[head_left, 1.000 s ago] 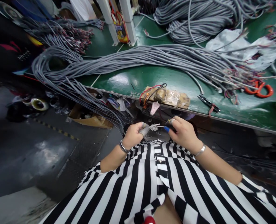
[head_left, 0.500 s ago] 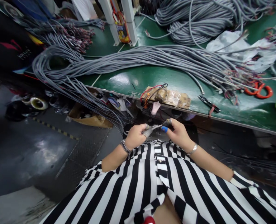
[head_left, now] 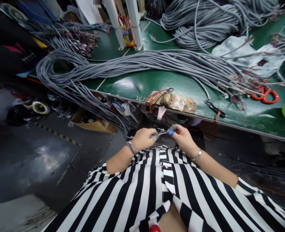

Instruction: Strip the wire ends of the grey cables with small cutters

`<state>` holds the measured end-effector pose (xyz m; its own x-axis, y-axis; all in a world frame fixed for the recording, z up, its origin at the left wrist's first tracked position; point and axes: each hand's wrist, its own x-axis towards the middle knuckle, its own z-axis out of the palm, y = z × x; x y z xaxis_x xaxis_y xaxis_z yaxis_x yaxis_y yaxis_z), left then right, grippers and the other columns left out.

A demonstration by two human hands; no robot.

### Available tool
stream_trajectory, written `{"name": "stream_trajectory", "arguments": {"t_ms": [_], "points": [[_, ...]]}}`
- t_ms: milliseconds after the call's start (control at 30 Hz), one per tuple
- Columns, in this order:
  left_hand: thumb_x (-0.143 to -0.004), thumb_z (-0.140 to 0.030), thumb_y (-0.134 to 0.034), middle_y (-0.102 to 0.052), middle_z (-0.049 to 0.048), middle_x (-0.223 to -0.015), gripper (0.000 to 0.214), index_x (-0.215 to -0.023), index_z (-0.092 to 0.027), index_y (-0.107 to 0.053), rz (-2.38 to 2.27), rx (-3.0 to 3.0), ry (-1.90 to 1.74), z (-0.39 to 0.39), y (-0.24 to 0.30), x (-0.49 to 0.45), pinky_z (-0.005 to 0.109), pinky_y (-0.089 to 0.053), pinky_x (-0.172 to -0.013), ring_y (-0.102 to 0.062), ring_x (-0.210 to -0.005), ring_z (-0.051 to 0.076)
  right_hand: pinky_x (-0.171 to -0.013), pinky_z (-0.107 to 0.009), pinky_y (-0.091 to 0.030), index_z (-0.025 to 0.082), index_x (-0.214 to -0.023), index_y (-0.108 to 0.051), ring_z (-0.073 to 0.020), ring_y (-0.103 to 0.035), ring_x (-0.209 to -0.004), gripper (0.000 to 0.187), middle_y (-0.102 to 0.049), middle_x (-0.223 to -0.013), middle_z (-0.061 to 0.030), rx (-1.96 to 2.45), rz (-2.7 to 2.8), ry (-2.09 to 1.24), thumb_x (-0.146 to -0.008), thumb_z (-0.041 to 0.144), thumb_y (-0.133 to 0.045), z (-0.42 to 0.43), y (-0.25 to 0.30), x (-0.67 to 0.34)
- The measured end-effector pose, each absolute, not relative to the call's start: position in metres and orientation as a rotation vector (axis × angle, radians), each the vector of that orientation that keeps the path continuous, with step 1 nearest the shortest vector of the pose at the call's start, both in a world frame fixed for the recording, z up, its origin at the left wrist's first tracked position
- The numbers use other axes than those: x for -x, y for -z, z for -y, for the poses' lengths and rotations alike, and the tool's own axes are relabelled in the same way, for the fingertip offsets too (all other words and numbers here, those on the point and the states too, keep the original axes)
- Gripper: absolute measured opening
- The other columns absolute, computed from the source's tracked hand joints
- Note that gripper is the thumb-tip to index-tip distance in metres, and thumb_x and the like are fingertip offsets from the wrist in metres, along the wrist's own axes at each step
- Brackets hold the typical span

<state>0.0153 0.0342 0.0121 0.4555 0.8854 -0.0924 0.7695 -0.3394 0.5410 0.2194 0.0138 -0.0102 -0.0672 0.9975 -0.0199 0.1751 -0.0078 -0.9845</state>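
"Grey cable end (head_left: 162, 132), held up between two hands, out beyond the striped shirt (head_left: 142, 190) and just short of the desk (head_left: 248, 120)!"

"And how is it gripped?"

"Left hand (head_left: 143, 139) pinching it between thumb and forefinger; right hand (head_left: 184, 138) nipping the other side, a blue cover (head_left: 170, 132) on the thumb."

"So what's new?"

"The gap! A second ago a thin line stretched across a wider space; now the fingertips have drawn in, so both hands are on the same short stretch."

"Which way does it point?"

"Out of the left fingers toward the right ones, long axis crosswise to the body, lifting slightly to the right. The fine detail at the tip is too small to tell."

"And past that?"

"Along the desk's near edge, a taped block (head_left: 181, 102), and to its right the cutters (head_left: 213, 108). Farther back, the cable bundle (head_left: 137, 62) sweeps across to frayed ends near orange handles (head_left: 270, 96). Behind it all, cable coils (head_left: 210, 22) heaped up!"
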Motion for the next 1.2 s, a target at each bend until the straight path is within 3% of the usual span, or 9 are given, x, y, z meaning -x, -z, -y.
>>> {"name": "stream_trajectory", "arguments": {"t_ms": [100,233,400,667,767,933,1200], "points": [[-0.074,-0.020,-0.054,-0.068,0.0002,-0.068,0.015,-0.077,-0.019,-0.069,-1.370,-2.116,-0.347,-0.039,-0.010,-0.011,0.021,-0.039,-0.056,-0.058,-0.059,0.012,-0.056,-0.027,-0.044,0.019,-0.070,-0.056,-0.0120,-0.049,-0.057,0.028,-0.056,-0.063,0.0013,1.197,1.409,-1.400,-0.072,0.044,-0.067,-0.012,0.011,-0.221],[-0.080,-0.023,-0.054,-0.070,0.0020,-0.077,0.016,-0.085,-0.018,-0.069,-1.279,-1.970,-0.510,-0.038,-0.009,-0.010,0.022,-0.047,-0.064,-0.063,-0.068,0.013,-0.057,-0.027,-0.045,0.018,-0.071,-0.060,-0.0122,-0.050,-0.059,0.027,-0.058,-0.065,0.0007,1.229,1.462,-1.276,-0.071,0.043,-0.069,-0.016,0.007,-0.229],[-0.081,-0.029,-0.059,-0.071,0.0056,-0.090,0.026,-0.101,-0.015,-0.064,-1.080,-1.651,-0.645,-0.031,-0.012,-0.021,0.022,-0.054,-0.062,-0.065,-0.068,0.012,-0.056,-0.027,-0.046,0.019,-0.070,-0.058,-0.0131,-0.051,-0.060,0.032,-0.058,-0.065,0.0004,1.254,1.316,-1.284,-0.066,0.048,-0.072,-0.024,0.005,-0.233],[-0.082,-0.031,-0.057,-0.069,0.0063,-0.079,0.020,-0.086,-0.012,-0.062,-1.146,-1.492,-0.603,-0.033,-0.015,-0.024,0.014,-0.043,-0.041,-0.065,-0.058,0.011,-0.056,-0.027,-0.045,0.019,-0.069,-0.057,-0.0128,-0.049,-0.060,0.032,-0.057,-0.064,0.0005,1.250,1.346,-1.290,-0.066,0.046,-0.073,-0.021,0.000,-0.234],[-0.082,-0.030,-0.057,-0.068,0.0043,-0.075,0.018,-0.082,-0.013,-0.063,-1.155,-1.561,-0.610,-0.034,-0.013,-0.026,0.014,-0.044,-0.044,-0.065,-0.057,0.010,-0.055,-0.027,-0.044,0.019,-0.070,-0.057,-0.0126,-0.048,-0.059,0.030,-0.056,-0.064,0.0008,1.270,1.372,-1.249,-0.068,0.045,-0.071,-0.020,0.000,-0.236],[-0.083,-0.031,-0.055,-0.064,-0.0012,-0.062,0.025,-0.099,-0.016,-0.068,-1.150,-1.691,-0.564,-0.034,-0.015,-0.030,0.016,-0.042,-0.044,-0.056,-0.046,0.007,-0.058,-0.027,-0.044,0.019,-0.072,-0.057,-0.0124,-0.049,-0.060,0.025,-0.057,-0.066,0.0009,1.269,1.436,-1.219,-0.072,0.040,-0.069,-0.018,0.005,-0.239],[-0.080,-0.020,-0.053,-0.067,0.0011,-0.069,0.014,-0.078,-0.016,-0.066,-1.175,-2.070,-0.526,-0.036,-0.021,-0.034,0.019,-0.042,-0.057,-0.059,-0.063,0.011,-0.060,-0.025,-0.044,0.018,-0.072,-0.058,-0.0128,-0.053,-0.062,0.020,-0.061,-0.069,-0.0003,1.242,1.647,-1.042,-0.080,0.036,-0.062,-0.013,0.002,-0.239]]}}
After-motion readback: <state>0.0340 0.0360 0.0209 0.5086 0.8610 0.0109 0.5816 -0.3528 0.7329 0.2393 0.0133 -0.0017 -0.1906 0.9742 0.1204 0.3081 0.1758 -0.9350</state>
